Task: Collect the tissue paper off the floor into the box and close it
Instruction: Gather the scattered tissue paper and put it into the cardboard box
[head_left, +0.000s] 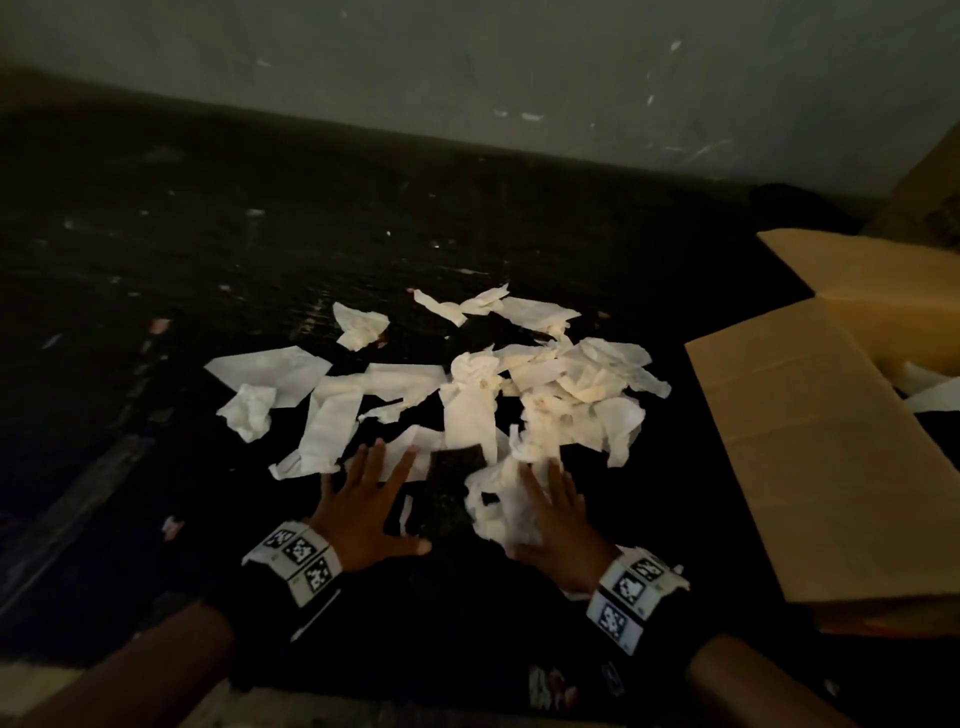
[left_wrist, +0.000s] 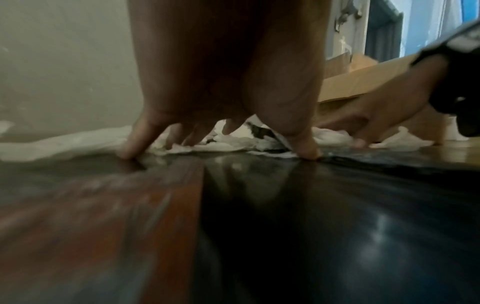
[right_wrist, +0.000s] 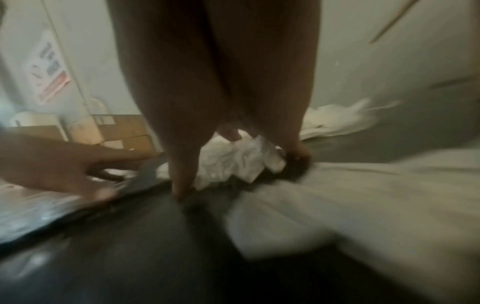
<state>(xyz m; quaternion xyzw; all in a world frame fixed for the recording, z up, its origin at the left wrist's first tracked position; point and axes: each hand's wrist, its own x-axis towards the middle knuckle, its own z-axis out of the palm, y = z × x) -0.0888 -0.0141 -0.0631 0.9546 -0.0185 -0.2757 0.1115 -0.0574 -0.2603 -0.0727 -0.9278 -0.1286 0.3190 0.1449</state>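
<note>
Floor (head_left: 208, 260) dark, tissue paper (head_left: 467, 395) scattered in loose heap at centre, most not yet collected. Box (head_left: 810, 447) at right, flaps open, few white pieces visible inside. Step in hand, likely: gathering. Left hand (head_left: 363, 509) spread flat, fingertips on near edge of heap, holding nothing. Right hand (head_left: 550, 514) curls over crumpled clump, grip looks loose. Next: sweep hands together, bunch, lift toward box.

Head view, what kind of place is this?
Probably a dim indoor room, maybe storage: a dark glossy floor meets a scuffed pale wall, with an open cardboard box beside scattered tissue paper.
</note>
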